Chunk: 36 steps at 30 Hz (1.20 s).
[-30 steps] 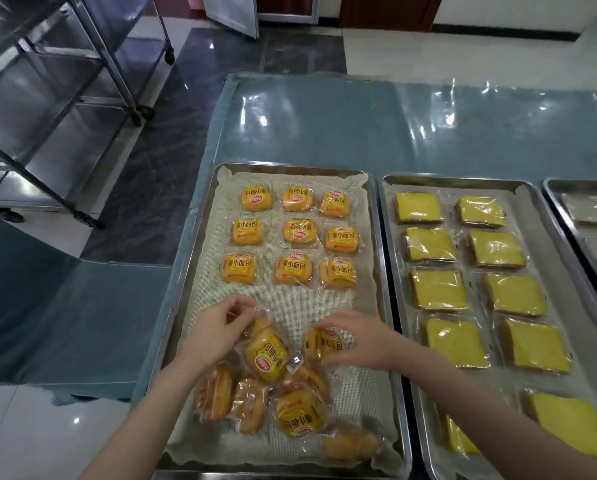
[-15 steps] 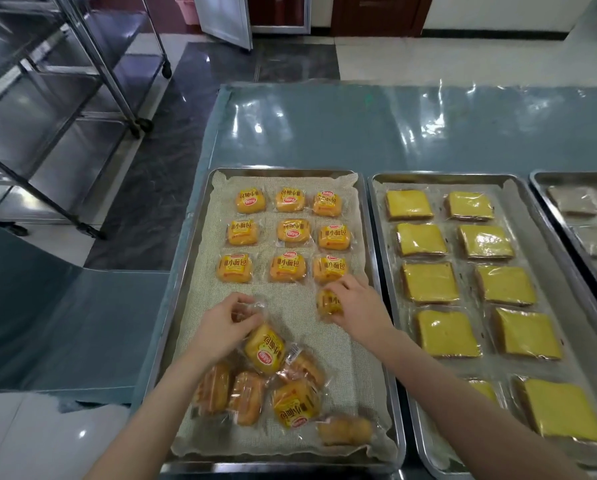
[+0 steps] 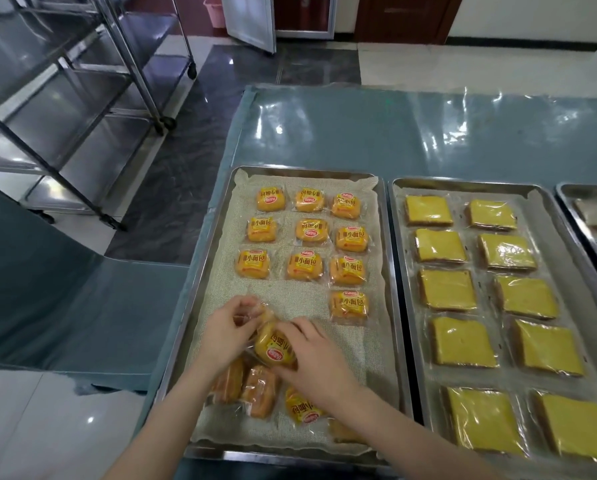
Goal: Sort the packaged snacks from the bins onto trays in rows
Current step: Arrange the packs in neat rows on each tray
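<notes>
Teal plastic sheeting covers the table (image 3: 428,133), and steel racks (image 3: 82,98) stand on glossy tile to the left. On the mesh-lined left tray (image 3: 200,306), the left hand (image 3: 226,327) pinches a clear-wrapped bun (image 3: 254,311). The right hand (image 3: 311,355) curls its fingers over a yellow packet (image 3: 273,348) atop the loose pile (image 3: 259,389). Bare liner (image 3: 290,303) lies just beyond the hands, left of the lone fourth-row packet (image 3: 349,304).

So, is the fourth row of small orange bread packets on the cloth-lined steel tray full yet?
Not full. Only one orange bread packet lies there, at the right end; the beige cloth left of it is bare.
</notes>
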Tool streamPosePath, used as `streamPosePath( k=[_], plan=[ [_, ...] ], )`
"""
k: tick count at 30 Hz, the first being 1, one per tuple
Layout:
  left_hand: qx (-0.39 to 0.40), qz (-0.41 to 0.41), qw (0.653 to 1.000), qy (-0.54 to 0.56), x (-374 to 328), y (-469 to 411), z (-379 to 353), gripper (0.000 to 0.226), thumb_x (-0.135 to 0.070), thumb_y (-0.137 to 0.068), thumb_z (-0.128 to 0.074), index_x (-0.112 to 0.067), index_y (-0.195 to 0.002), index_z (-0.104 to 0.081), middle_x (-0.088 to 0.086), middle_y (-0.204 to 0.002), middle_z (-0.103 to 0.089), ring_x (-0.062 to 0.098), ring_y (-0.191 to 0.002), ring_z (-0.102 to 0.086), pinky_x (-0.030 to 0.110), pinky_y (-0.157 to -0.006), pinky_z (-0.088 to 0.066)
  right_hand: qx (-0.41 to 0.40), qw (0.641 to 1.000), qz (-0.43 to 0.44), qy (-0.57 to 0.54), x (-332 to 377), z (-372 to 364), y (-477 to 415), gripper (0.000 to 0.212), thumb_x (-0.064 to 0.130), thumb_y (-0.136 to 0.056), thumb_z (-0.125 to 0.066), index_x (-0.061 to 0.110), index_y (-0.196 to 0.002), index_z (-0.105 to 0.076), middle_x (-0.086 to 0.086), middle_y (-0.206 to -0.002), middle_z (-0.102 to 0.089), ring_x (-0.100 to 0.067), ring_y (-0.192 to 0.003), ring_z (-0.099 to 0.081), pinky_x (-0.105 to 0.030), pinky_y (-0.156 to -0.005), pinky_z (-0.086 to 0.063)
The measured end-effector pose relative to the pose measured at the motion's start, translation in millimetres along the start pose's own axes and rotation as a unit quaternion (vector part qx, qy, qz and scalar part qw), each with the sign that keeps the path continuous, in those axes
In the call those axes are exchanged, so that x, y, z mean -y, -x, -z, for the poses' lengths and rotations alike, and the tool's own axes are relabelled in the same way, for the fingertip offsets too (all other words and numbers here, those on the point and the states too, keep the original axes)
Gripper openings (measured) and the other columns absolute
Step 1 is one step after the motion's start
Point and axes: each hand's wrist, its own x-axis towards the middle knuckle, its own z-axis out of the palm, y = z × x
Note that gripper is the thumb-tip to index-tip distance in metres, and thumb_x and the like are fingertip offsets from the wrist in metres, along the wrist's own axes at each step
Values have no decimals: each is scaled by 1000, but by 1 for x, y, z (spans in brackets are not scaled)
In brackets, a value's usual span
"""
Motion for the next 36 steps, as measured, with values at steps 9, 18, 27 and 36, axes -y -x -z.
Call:
streamPosePath(
  k=[9, 18, 27, 36],
  plan=[
    [-94, 48, 992, 75, 4, -5, 37, 24, -13, -83, -73, -25, -103, -66, -6, -95, -70, 9, -87, -66, 20, -69, -54, -63, 998, -9, 10, -28, 38, -40, 53, 34, -80, -73, 36, -128, -49, 12, -124, -48, -4, -110, -48, -21, -97, -43],
    [-143, 46, 986, 66, 11, 0, 58, 24, -16, -87, -69, -29, -106, -63, -14, -99, -65, 7, -91, -64, 23, -73, -52, 39, 988, -49, 141, -41, 19, -81, 60, 26, -83, -72, 26, -135, -43, 1, -132, -44, -20, -122, -48, -36, -96, -50],
    [-110, 63, 988, 94, 27, -1, 68, 24, -14, -89, -66, -33, -102, -60, -11, -100, -67, 7, -90, -66, 20, -68, -53, 49, 979, -25, 196, -48, 16, -68, 65, 7, -79, -71, 26, -135, -44, 0, -128, -45, -19, -118, -46, -33, -93, -49],
    [-53, 69, 990, 115, 31, -11, 58, 26, -13, -92, -62, -21, -117, -59, -1, -109, -67, 13, -96, -66, 19, -71, -55, 38, 989, -52, 136, -42, 19, -77, 53, 27, -82, -73, 28, -129, -48, 4, -128, -44, -15, -123, -43, -33, -99, -47]
  ],
)
